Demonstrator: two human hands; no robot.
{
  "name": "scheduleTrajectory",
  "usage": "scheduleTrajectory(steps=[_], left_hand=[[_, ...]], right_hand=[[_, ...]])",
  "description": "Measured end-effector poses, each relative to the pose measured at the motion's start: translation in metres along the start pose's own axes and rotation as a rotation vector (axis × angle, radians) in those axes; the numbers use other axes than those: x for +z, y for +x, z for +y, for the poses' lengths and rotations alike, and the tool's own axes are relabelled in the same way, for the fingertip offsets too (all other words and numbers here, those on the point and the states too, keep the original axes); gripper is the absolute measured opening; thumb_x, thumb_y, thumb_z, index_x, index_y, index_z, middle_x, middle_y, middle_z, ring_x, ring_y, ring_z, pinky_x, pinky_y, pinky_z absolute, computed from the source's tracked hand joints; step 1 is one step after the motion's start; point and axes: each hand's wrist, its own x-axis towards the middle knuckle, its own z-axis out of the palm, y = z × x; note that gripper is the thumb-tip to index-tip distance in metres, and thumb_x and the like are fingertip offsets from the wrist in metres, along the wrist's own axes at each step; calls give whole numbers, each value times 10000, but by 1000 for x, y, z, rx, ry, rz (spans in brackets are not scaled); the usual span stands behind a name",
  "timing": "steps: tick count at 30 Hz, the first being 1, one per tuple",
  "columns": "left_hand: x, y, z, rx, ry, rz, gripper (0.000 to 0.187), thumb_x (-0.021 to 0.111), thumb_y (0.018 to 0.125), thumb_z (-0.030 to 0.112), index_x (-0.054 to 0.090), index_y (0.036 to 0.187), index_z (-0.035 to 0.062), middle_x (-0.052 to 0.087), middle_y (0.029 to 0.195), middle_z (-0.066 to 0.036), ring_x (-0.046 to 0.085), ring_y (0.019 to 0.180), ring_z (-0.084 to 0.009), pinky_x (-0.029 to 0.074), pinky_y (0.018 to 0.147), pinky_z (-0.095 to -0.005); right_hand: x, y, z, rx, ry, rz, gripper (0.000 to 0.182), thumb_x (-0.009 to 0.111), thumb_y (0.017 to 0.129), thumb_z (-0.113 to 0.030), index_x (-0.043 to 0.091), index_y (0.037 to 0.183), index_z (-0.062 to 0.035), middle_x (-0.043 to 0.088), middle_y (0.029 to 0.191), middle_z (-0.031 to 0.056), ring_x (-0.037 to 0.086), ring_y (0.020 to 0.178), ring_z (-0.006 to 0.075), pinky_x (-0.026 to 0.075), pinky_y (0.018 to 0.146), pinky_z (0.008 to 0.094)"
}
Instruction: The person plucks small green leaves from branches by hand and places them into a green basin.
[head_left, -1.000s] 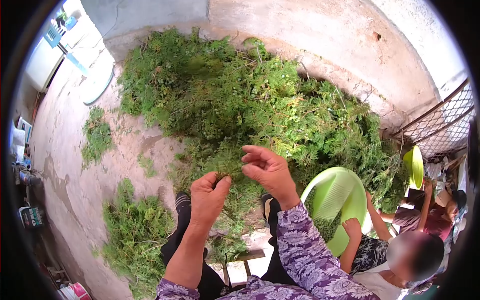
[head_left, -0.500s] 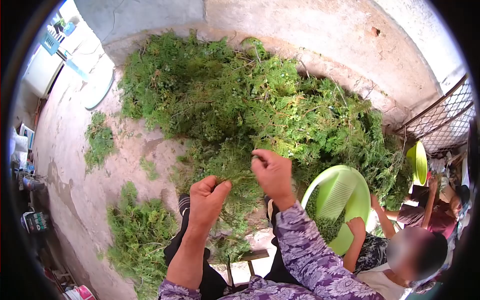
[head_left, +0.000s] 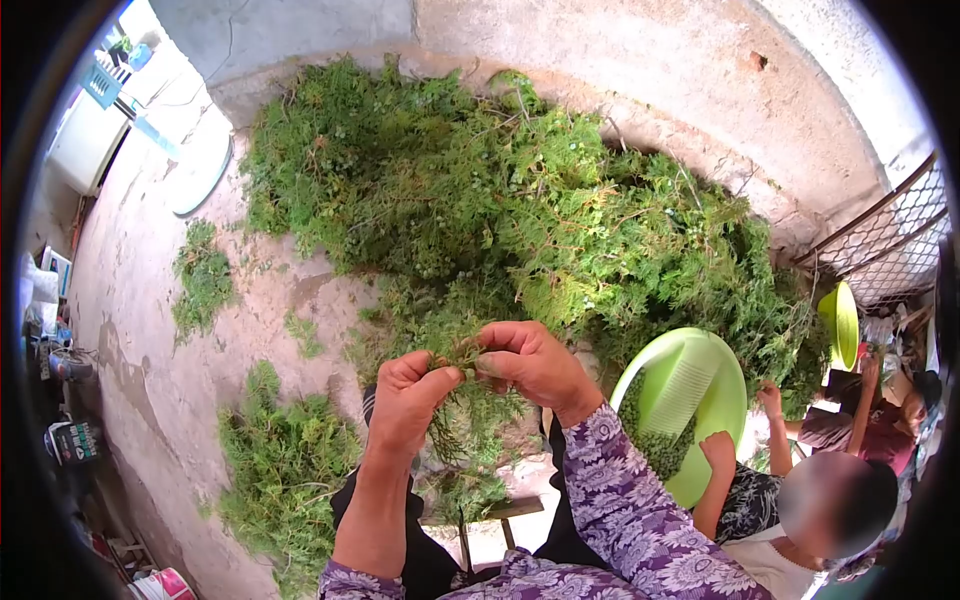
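My left hand [head_left: 408, 395] pinches a green evergreen sprig [head_left: 464, 357] between thumb and fingers, in front of my knees. From the other side my right hand [head_left: 535, 368] has its thumb and fingertips closed on the same sprig. Any small piece between those fingertips is too small to make out. Leafy strands hang below my left hand. Beyond both hands spreads a large heap of cut evergreen branches [head_left: 430, 190]. To the right stands a light green basin [head_left: 728, 375] with a ridged washboard surface, holding many small green cones or berries [head_left: 660, 452].
A person [head_left: 745, 505] sits at the right beside the basin, and another person [head_left: 890, 425] is farther right. A yellow-green tub [head_left: 843, 325] leans near a wire mesh panel [head_left: 890, 240]. A smaller branch pile [head_left: 280, 465] lies left on the concrete floor [head_left: 150, 350].
My right hand has come down and left, from raised and apart to the sprig at my left hand. My left hand stays nearly in place. The nearby person's hand has shifted slightly.
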Motion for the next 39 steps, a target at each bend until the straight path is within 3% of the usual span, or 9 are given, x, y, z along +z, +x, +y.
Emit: scheduleTrajectory(steps=[6,8,11,14,15,18,28,37,39], left_hand=[[4,-1,2,5,59,8,57,568,758,55,606,721,32,498,619,96,344,522,22,250,459,-178],[2,1,-4,25,86,18,59,569,754,55,594,704,34,485,611,97,337,520,21,246,455,-183],[4,-1,-2,41,122,32,65,571,743,53,579,681,37,463,599,99,325,517,16,236,449,-189],[1,0,-1,30,152,56,59,571,733,51,575,676,37,452,591,98,317,513,11,229,448,-191],[-1,0,-1,22,164,84,54,571,729,49,576,676,37,450,589,97,315,510,9,228,448,-191],[5,0,1,32,106,98,50,567,732,50,581,687,33,455,597,92,318,521,8,232,459,-190],[6,2,-1,59,64,86,54,556,747,35,598,720,18,519,649,72,383,561,5,285,493,-179],[-2,2,-5,72,161,79,61,557,730,18,585,677,35,504,614,80,352,521,12,257,456,-178],[-11,2,-1,101,120,158,44,568,703,36,576,662,50,507,578,69,350,482,4,254,440,-174]], right_hand=[[10,-1,-2,-15,-104,104,123,575,775,-94,590,862,-9,538,668,-31,475,578,24,394,507,187],[8,3,7,-195,-539,237,116,570,743,-76,595,825,2,520,620,-22,470,576,20,394,503,188],[8,5,11,-241,-620,346,117,556,723,-67,591,801,12,524,602,-8,483,570,29,399,501,192],[-6,3,6,-159,-435,388,120,545,747,-59,577,842,8,529,642,-28,461,529,31,362,467,181],[-7,-1,-4,-48,-182,292,141,530,744,-48,562,875,-4,536,665,-11,471,539,43,371,476,179],[-2,-5,-8,-19,8,162,155,561,752,-68,544,897,-15,544,677,0,528,595,61,409,502,185],[11,-1,-1,43,-44,10,156,603,782,-140,551,893,-43,527,675,-34,463,557,22,367,477,168],[9,0,9,-210,-403,136,94,544,734,-72,537,790,3,522,625,-3,477,525,64,393,480,208],[3,-3,11,-292,-810,336,89,532,743,-75,529,775,8,538,653,19,508,528,74,405,466,217]])
